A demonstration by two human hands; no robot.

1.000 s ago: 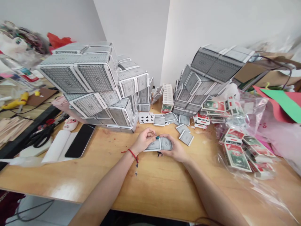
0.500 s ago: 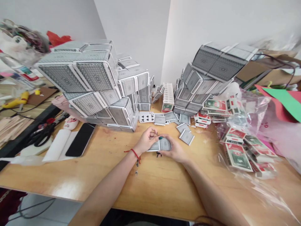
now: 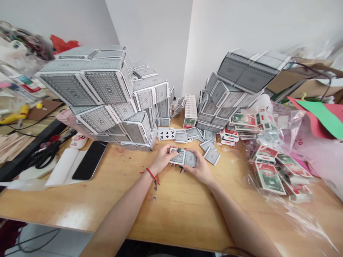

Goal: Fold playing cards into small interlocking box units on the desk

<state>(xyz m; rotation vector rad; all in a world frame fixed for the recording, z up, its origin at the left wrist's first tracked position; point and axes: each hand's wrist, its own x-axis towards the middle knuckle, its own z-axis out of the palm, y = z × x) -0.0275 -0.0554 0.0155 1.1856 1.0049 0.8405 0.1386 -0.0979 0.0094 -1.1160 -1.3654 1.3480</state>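
Two grey-patterned playing cards, backs up, lie side by side between my hands just above the table. My left hand [image 3: 164,157] pinches the left playing card [image 3: 178,156], its thumb on top. Around the outer edge of the right playing card [image 3: 190,159] my right hand [image 3: 200,169] is closed. Whether the two cards are joined cannot be made out. Just beyond my hands are a face-up six of clubs [image 3: 166,134] and several loose cards [image 3: 193,133]. More loose cards [image 3: 212,156] lie to the right of my hands.
Tall stacks of card-covered blocks stand at left [image 3: 104,87] and right [image 3: 227,92]. A row of card boxes [image 3: 190,107] stands between them. Green-and-red card boxes [image 3: 269,176] and plastic wrap lie at right. A phone [image 3: 90,160], scissors [image 3: 45,153] and white roll [image 3: 63,166] are at left.
My left fingers have come down onto the left card, which shows more fully now. Both cards are lifted and tilted slightly. The view has shifted a little.
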